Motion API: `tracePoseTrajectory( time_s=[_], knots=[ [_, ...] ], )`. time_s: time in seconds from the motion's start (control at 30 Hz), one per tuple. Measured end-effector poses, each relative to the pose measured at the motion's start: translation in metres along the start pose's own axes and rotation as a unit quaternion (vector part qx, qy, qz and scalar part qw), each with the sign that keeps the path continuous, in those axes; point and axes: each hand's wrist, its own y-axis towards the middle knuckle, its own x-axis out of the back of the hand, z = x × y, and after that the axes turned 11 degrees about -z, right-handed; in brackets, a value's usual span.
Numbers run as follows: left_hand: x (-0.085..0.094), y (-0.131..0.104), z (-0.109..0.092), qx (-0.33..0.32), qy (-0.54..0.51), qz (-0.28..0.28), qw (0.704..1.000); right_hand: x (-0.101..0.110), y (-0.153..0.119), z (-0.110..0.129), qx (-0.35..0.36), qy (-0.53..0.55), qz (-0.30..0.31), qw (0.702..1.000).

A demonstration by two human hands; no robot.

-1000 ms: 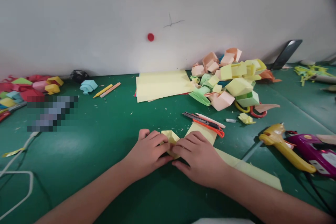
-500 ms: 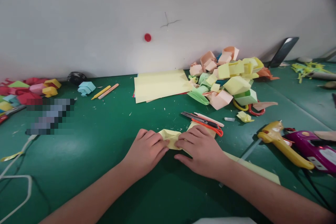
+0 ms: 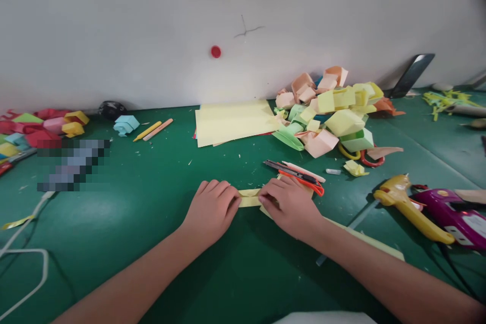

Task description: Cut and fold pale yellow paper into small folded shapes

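A narrow folded piece of pale yellow paper (image 3: pixel 249 201) lies across the green table between my hands. My left hand (image 3: pixel 213 208) is closed on its left end, with thumb and fingers pinched together. On the right end, my right hand (image 3: pixel 290 206) is closed in the same way. The paper's two ends are hidden under my fingers. Just beyond my right hand lies a box cutter (image 3: pixel 299 176) with an orange-red handle. A yellow paper strip (image 3: pixel 372 239) runs out from under my right forearm.
Yellow paper sheets (image 3: pixel 235 124) lie stacked by the wall, beside a heap of folded paper pieces (image 3: pixel 345 121). At right are a yellow glue gun (image 3: pixel 413 210) and a purple power strip (image 3: pixel 451 215). A blurred-out device (image 3: pixel 74 167) with a white cable sits left.
The yellow paper between my hands has gone from a wider, raised shape to a flat narrow strip. My fingers and right thumb have closed in on its ends.
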Motion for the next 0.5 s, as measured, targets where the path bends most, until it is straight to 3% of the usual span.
tracePoseTrajectory(
  time_s=[0.13,0.33,0.5],
  knots=[
    [-0.0012,0.0004,-0.0001,0.017,-0.007,0.005,1.0,-0.0038,0.0021,-0.0015,-0.009,-0.01,-0.015,1.0],
    [-0.0005,-0.0034,-0.0022,-0.087,-0.013,-0.03,0.996,-0.006,0.0028,-0.0052,0.001,-0.022,-0.013,1.0],
    [0.0047,-0.0054,-0.0055,-0.136,-0.034,-0.011,0.99,-0.0052,0.0006,-0.0051,0.022,-0.04,-0.017,0.999]
  ],
)
